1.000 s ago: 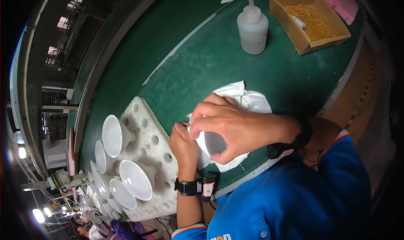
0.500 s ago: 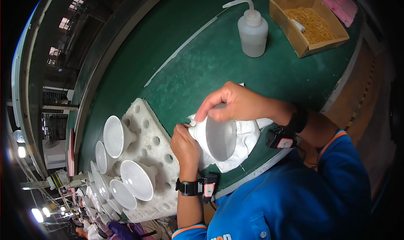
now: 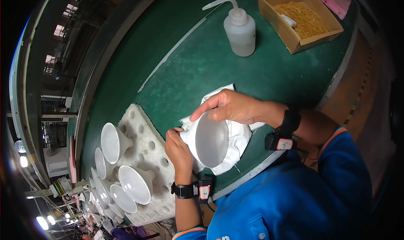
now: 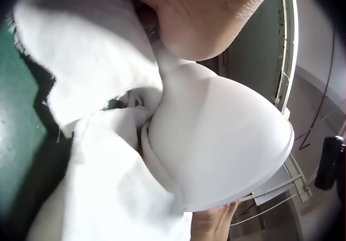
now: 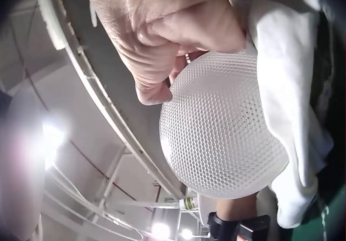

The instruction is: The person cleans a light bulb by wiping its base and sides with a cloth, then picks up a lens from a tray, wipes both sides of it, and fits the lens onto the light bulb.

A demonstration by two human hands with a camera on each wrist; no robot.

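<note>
A white reflector lamp bulb [image 3: 212,141] with a dimpled lens is held tilted over the table, its lens toward the body. My left hand [image 3: 179,149] grips its narrow neck, which is mostly hidden in the head view. At the upper rim my right hand [image 3: 235,107] holds the bulb, thumb at the lens edge and fingers over the white outer side. A white cloth [image 3: 237,149] lies bunched behind and under the bulb; the left wrist view shows its folds [image 4: 108,176] against the bulb's smooth side. In the right wrist view the lens [image 5: 221,127] faces the camera.
Left of the hands, a white foam tray [image 3: 145,126] with holes bears several similar bulbs [image 3: 134,185]. Farther back on the green table [image 3: 185,76] are a squeeze bottle [image 3: 240,36] with a bent spout and a cardboard box [image 3: 294,44] of thin yellowish pieces. Pink material [image 3: 332,0] lies beyond.
My right hand was spread across the bulb's front, then lifted toward its upper rim, uncovering the lens. Now it holds the rim. My left hand keeps its grip at the neck.
</note>
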